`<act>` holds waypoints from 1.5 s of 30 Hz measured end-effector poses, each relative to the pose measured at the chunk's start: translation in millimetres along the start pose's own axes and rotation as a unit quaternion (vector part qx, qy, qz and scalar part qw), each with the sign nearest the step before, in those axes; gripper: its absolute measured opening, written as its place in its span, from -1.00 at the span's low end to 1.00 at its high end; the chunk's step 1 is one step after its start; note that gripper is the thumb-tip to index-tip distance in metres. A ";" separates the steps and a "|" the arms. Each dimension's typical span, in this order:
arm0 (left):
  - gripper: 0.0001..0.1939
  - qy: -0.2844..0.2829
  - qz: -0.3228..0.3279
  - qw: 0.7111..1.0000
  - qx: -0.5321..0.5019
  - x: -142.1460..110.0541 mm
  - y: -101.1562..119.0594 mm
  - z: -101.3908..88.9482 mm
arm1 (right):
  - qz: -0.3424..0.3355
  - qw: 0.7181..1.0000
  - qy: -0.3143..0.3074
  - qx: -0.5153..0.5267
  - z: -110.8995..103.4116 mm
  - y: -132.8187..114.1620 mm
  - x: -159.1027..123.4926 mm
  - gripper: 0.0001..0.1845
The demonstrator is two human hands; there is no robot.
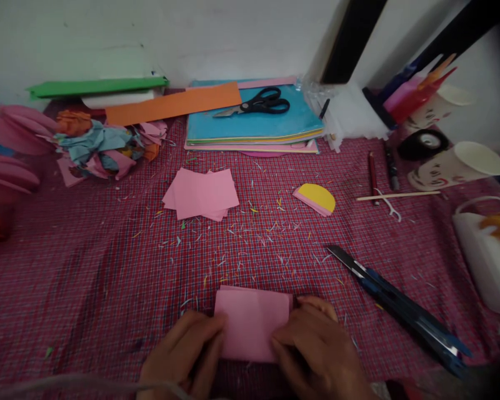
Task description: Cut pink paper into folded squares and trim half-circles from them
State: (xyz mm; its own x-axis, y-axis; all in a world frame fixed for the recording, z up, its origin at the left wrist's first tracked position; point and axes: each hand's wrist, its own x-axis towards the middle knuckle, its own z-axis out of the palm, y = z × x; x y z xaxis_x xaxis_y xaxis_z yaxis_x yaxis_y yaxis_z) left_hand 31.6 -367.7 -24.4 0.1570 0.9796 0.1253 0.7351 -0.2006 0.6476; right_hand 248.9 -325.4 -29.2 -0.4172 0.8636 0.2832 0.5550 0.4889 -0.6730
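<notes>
A folded pink paper (250,322) lies on the red checked cloth (108,266) near the front edge. My left hand (183,353) presses its left side with fingers laid on the paper. My right hand (316,344) holds down the right side, fingers curled over the edge. Both hands grip the same sheet between them. A stack of pink paper squares (202,194) lies further back at the centre.
A blue utility knife (400,303) lies right of my hands. A yellow and pink half-circle (315,198), black scissors (258,104) on a coloured paper stack (254,128), paper cups (458,164), pens, crumpled scraps (95,147) and tiny paper snippets surround the work area.
</notes>
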 end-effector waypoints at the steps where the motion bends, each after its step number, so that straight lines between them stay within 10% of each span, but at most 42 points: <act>1: -0.78 -0.004 -0.001 1.000 -0.004 1.1 0.6 -0.5 | 0.000 1.000 0.002 0.000 1.1 -0.1 -0.2 -0.77; 45: -0.81 0.046 -0.011 0.996 0.071 -2.5 -1.6 6.3 | 0.024 0.999 0.035 0.002 5.1 -2.6 0.2 -0.76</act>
State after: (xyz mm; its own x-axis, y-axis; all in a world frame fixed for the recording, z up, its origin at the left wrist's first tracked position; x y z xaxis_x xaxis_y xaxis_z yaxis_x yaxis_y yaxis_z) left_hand 34.2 -370.0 -30.4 0.0834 0.9794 0.1838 0.8250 -0.1713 0.5385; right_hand 243.7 -327.1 -30.9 -0.3395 0.8924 0.2973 0.5700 0.4466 -0.6897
